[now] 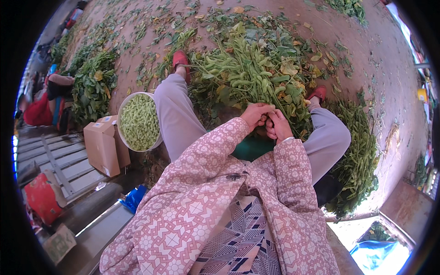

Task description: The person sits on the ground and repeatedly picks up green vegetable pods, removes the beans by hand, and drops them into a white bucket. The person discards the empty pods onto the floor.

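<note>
In front of my lap, my left hand (pixel 257 116) and my right hand (pixel 279 124) meet with their fingertips pinched together. Between them is a small green bean pod (pixel 272 107), mostly covered by the fingers. Just beyond the fingertips lies a heap of cut soybean plants (pixel 247 68), thick with plump green pods and leaves, some yellowed. A dark green container (pixel 254 148) shows below the hands, between my thighs; its contents cannot be made out. By my left knee, a white bucket (pixel 119 117) is filled nearly to the rim with small light-green beans.
Cardboard boxes (pixel 101 146) stand beside the bucket, near a slatted surface (pixel 56 151). More plants are piled at right (pixel 355 154) and left (pixel 94 82). Loose leaves litter the brown floor (pixel 371 51). Another person in red (pixel 39 110) sits at far left.
</note>
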### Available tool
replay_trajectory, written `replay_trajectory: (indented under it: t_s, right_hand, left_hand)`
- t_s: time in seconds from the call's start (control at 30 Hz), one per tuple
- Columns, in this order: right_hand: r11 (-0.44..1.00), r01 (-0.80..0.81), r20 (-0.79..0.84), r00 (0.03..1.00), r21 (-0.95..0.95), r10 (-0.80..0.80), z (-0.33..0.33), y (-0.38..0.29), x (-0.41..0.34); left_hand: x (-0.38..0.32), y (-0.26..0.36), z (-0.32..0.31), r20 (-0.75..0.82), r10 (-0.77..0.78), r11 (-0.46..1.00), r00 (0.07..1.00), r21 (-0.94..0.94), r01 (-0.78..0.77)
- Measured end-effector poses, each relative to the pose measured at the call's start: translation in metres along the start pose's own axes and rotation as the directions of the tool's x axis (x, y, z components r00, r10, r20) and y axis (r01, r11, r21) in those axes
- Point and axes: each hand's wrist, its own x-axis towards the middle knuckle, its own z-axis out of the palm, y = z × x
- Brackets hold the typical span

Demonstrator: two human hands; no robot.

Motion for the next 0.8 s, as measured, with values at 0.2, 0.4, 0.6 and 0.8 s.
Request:
replay_trajectory:
  t_s: [0.2,0.4,0.6,0.8]
  right_hand:
    - [0.969,0.118,-0.141,0.978,-0.216,-0.151,0.002,0.005,0.004]
    - [0.952,0.133,-0.171,0.968,-0.275,-0.185,0.001,0.002,0.004]
    - [0.570,0.430,-0.116,0.720,-0.700,-0.685,0.012,-0.014,0.015]
    - [0.301,0.367,0.067,0.724,-0.880,-0.687,0.073,-0.055,0.024]
  left_hand:
    - [-0.005,0.003,0.004,-0.037,0.104,0.986,0.994,0.131,-0.098]
    - [-0.004,0.003,0.003,-0.062,0.091,0.979,0.994,0.187,-0.078]
    - [0.000,0.004,-0.002,-0.010,0.012,0.997,1.000,0.075,-0.012]
    - [0.017,-0.009,-0.001,-0.043,0.147,0.989,0.988,-0.009,-0.148]
